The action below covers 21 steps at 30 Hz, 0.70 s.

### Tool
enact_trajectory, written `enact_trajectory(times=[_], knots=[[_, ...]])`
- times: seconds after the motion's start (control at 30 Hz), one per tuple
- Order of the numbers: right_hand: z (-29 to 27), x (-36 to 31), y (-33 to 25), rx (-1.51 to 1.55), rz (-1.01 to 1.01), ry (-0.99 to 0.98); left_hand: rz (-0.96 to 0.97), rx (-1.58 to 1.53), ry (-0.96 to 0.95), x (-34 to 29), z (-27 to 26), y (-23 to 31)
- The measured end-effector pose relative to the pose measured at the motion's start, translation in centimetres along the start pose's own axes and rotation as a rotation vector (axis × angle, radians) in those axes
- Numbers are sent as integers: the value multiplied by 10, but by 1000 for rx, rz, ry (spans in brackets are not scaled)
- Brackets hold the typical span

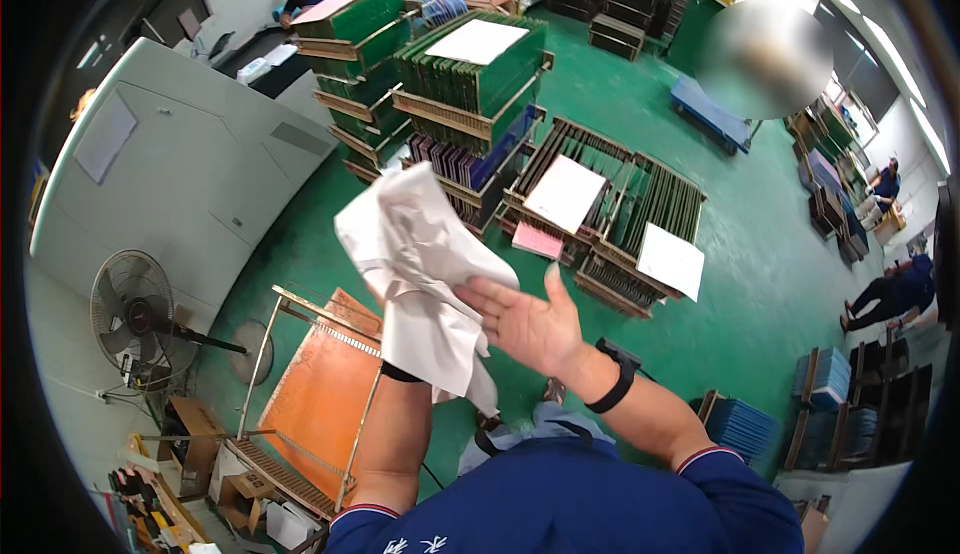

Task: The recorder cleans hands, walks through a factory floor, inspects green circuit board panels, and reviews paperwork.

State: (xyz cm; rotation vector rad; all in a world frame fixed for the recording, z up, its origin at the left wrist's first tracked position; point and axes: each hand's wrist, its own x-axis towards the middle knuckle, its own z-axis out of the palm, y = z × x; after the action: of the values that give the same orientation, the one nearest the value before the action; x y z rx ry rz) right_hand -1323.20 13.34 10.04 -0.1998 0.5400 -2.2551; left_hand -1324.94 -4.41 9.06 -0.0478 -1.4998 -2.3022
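A crumpled white sheet (420, 244), cloth or paper, hangs in front of me at the end of my left forearm. It covers my left hand entirely, so those fingers are hidden; only the forearm and a black wristband (403, 373) show below it. My right hand (535, 329) is open, palm turned up and thumb spread. Its fingertips touch or overlap the right side of the sheet. A black band (614, 390) circles my right wrist.
Slotted racks of green panels (470, 79) are stacked ahead; low racks (600, 204) carry white sheets. At left are a grey machine cabinet (200, 154), a fan (135, 304) and a rack with an orange panel (320, 394). A blue cart (712, 112) and several people are farther off.
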Motion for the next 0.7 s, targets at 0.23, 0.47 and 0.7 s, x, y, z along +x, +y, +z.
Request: enact_trajectory(times=[0.23,0.47,0.7], knots=[[0,-5,2,-34,-48,169,483,872,-532,-56,0,-100],[-18,13,38,-232,61,313,-367,-23,-79,-54,-16,-88],[-4,-12,44,-429,-262,276,77,581,-442,-63,4,-48]])
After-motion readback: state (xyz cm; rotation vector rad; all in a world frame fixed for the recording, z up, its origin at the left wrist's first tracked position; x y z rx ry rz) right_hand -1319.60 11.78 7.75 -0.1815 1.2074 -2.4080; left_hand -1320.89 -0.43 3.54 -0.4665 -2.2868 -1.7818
